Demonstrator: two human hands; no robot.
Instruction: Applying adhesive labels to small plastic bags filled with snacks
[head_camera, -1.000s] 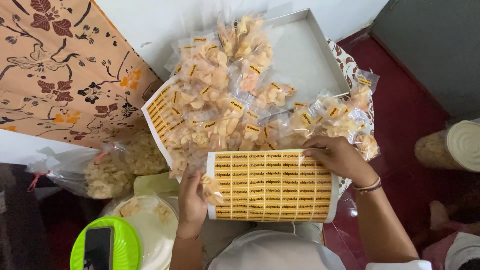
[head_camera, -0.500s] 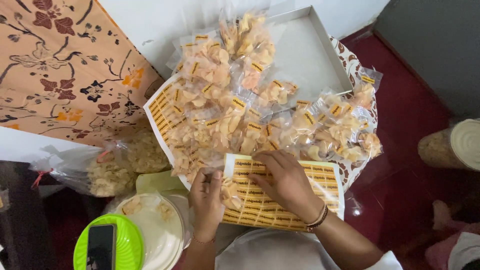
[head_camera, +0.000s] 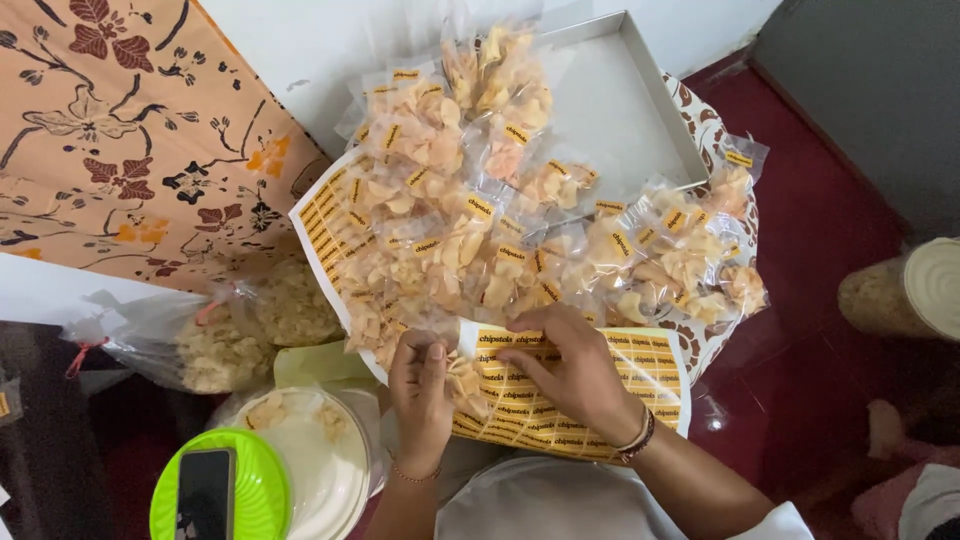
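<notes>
A sheet of small yellow stickers lies in front of me, tilted a little. My right hand rests on it, fingertips pinching at a sticker near its upper left corner. My left hand holds a small clear bag of pale crackers against the sheet's left edge. Beyond both hands a heap of several small labelled cracker bags covers a second sticker sheet and spreads to the right.
A white shallow box lid lies behind the heap. Big clear bags of loose crackers sit at left. A lime green lid with a phone on it sits beside a white container. Dark red floor lies at right.
My right hand slid from the sheet's top right corner to its upper left. The sheet tilted and shifted. My left hand stayed at the left edge with the small bag.
</notes>
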